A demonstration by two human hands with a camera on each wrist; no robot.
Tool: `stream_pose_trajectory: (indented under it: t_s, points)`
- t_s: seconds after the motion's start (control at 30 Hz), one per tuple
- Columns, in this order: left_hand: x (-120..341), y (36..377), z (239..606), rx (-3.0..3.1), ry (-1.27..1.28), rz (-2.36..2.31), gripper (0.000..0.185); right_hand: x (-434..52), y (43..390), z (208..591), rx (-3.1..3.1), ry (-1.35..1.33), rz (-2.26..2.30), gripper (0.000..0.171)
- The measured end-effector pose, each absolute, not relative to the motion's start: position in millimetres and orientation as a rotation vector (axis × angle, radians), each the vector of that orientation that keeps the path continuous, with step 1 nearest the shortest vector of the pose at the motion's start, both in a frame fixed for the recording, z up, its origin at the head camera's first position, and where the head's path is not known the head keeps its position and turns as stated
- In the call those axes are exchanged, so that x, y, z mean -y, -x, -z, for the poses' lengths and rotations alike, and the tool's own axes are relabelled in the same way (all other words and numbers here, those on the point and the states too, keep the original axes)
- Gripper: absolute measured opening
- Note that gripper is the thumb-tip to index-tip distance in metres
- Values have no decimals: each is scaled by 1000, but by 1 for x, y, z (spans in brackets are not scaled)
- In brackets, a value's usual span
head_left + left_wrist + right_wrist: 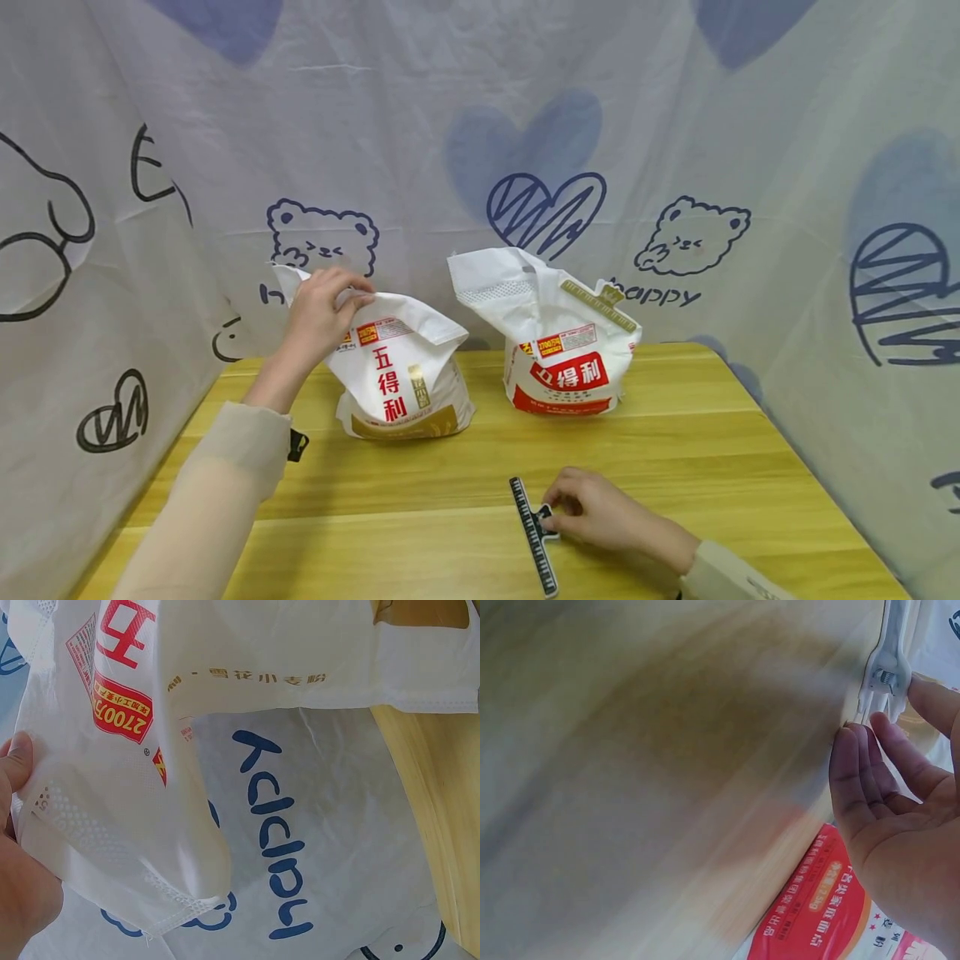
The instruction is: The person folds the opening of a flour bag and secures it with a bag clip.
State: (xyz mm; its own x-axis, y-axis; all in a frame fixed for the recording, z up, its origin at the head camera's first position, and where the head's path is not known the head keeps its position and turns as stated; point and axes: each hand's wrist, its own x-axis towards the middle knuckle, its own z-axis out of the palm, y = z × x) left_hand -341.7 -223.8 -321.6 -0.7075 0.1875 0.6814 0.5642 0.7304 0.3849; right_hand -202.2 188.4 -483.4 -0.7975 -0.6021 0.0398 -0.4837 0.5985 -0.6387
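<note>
left hand (324, 307): raised at the top of the left flour bag (397, 379); fingers and thumb curled round the bag's folded upper flap, pinching the white material. in the left wrist view the thumb (16, 761) lies against the perforated edge of that flap.
left flour bag: stands upright on the table (675, 450), left of centre, red characters on its front and a gold band along its base; its top is bunched and folded over to the right.
right hand (600, 510): low on the near part of the table, fingers curled at the handle end of the sealing clip (536, 533) (the right wrist view is motion-blurred, but the fingertips (855, 746) show at the clip's handle prongs). whether the clip is lifted or only touched cannot be told.
sealing clip: long, narrow, dark with light markings; lies on the table, running from just left of the right hand toward the near edge, well apart from both bags.
right flour bag (558, 350): upright on the table, right of centre, near the left flour bag but not touching it; top open and crumpled, red label on the front.
backdrop (675, 125): pale cloth with blue hearts and bear outlines, hung behind and at both sides of the table.
sleeves: light beige, on both forearms.
</note>
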Motion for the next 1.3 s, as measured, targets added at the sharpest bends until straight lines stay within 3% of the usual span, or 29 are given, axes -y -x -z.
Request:
stream_pose_trajectory:
  t_s: [0.63, 1.3]
  points:
    - [226, 342, 325, 2317, 548, 785, 12, -183, 199, 483, -2490, 781, 1182, 18]
    - [228, 340, 327, 2304, 560, 809, 12, -172, 193, 476, -2449, 652, 1510, 29]
